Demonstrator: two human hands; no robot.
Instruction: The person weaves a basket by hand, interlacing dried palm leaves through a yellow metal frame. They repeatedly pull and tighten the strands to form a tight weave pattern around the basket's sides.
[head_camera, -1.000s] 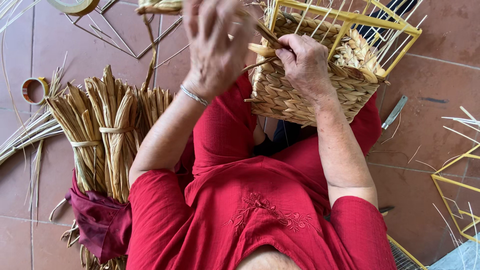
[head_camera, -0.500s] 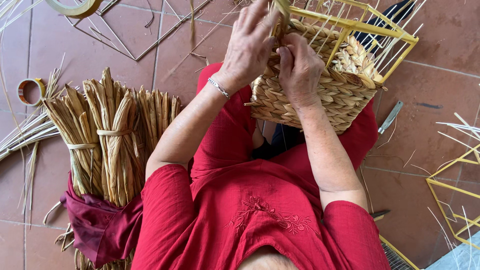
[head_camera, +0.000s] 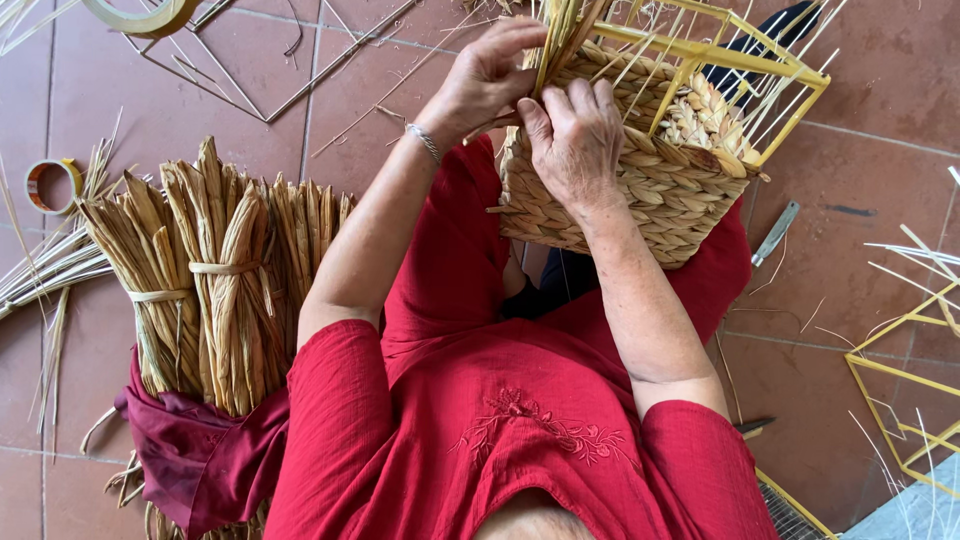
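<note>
Item, centre top: I am seeing a half-woven basket (head_camera: 640, 190) resting on the lap, its braided straw wall climbing a yellow wire frame (head_camera: 740, 70) with bare uprights standing above the weave. Item, floor at left: tied straw bundles (head_camera: 215, 270) are lying side by side on a maroon cloth (head_camera: 190, 450), just beside the red-clothed leg; loose straws are fanning out beyond them. Item, far left: a small tape roll (head_camera: 50, 185); a larger tape ring (head_camera: 135, 15) is lying at the top edge near a bare metal frame (head_camera: 280, 60). Item, right: a small knife (head_camera: 775, 232) is lying on the tiles near the basket, and another yellow frame (head_camera: 910, 390) is sitting well apart at the right edge. The right forearm is crossing in front of the basket's near wall. The left hand (head_camera: 485, 80), with a bracelet at the wrist, is arching over the rim, its grip pinching a straw strand (head_camera: 560, 35) that is rising upward. The right hand (head_camera: 580, 145) is lying knuckles-up against the weave, its grip pressing together on the basket just beside the left.
</note>
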